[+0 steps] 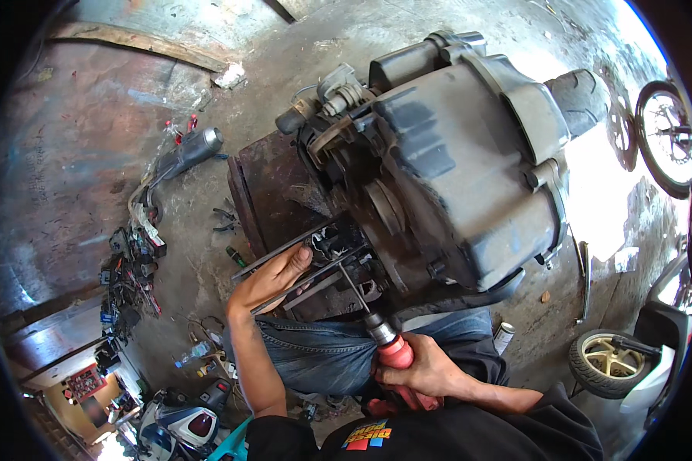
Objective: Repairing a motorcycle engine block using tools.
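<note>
One red-bodied power drill (396, 353), one silver chuck (380, 330), one long thin bit (354, 288) — drill sits low centre over the jeans, bit angled up-left to a frame of dark metal bars (315, 269), at least two of them long. Right hand (424, 370) is closed round the drill. Left hand (281, 273) is curled over the frame, thumb on top; other fingers mostly hidden, so can't tell how tight.

Just beyond the frame: one bulky scooter engine unit with a scuffed grey plastic housing (454, 154), one fat black tyre (580, 100) at its far end. One dark brown low platform (273, 177) under its left side.

Floor, left: one grey exhaust muffler (184, 156), one pair of dark pliers (224, 220). Right — two loose wheels: one black-rimmed (673, 132), one gold-spoked (606, 359).
</note>
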The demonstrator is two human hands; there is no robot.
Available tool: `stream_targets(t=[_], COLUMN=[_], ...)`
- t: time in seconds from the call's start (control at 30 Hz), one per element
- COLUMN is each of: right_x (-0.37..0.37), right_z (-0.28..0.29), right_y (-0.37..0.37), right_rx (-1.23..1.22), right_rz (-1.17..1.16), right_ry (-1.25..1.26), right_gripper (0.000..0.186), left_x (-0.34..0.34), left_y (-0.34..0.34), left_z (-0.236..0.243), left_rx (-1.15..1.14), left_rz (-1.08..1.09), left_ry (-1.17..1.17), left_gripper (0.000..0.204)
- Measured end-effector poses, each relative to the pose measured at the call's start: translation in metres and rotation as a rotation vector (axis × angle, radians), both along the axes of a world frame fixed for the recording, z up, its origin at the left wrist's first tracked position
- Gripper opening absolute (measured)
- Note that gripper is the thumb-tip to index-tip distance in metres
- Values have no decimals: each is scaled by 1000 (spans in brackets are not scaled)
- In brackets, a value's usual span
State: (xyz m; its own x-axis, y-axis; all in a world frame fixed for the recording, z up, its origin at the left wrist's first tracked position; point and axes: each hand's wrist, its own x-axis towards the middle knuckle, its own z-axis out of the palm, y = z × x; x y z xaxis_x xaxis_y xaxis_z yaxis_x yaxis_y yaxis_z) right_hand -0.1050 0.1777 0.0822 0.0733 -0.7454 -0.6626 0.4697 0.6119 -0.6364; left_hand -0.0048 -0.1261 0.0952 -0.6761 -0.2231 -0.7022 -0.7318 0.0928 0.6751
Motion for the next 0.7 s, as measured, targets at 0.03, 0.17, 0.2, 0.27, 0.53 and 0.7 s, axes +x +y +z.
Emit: stream_targets(t=[0.03, 0.17, 0.2, 0.27, 0.53, 0.7], right_x=[2, 10, 12, 12, 6, 0], right_z=[1, 4, 4, 2, 3, 1], right_y=[0, -1, -2, -4, -7, -7], right_rx=[-18, -9, -6, -11, 2, -3], right_rz=[-27, -146, -220, -199, -123, 17], right_ry=[-17, -71, -115, -111, -33, -27], right_gripper=[28, 32, 34, 34, 32, 29], left_x=[-1, -4, -4, -6, -6, -4], left_y=[1, 4, 5, 5, 4, 1], left_z=[0, 8, 10, 13, 10, 7], left_rx=[-3, -99, -97, -98, -121, -60], left_rz=[16, -22, 7, 36, -40, -55], left_ry=[30, -29, -44, -59, -10, -30], left_gripper=[51, 52, 52, 53, 54, 57])
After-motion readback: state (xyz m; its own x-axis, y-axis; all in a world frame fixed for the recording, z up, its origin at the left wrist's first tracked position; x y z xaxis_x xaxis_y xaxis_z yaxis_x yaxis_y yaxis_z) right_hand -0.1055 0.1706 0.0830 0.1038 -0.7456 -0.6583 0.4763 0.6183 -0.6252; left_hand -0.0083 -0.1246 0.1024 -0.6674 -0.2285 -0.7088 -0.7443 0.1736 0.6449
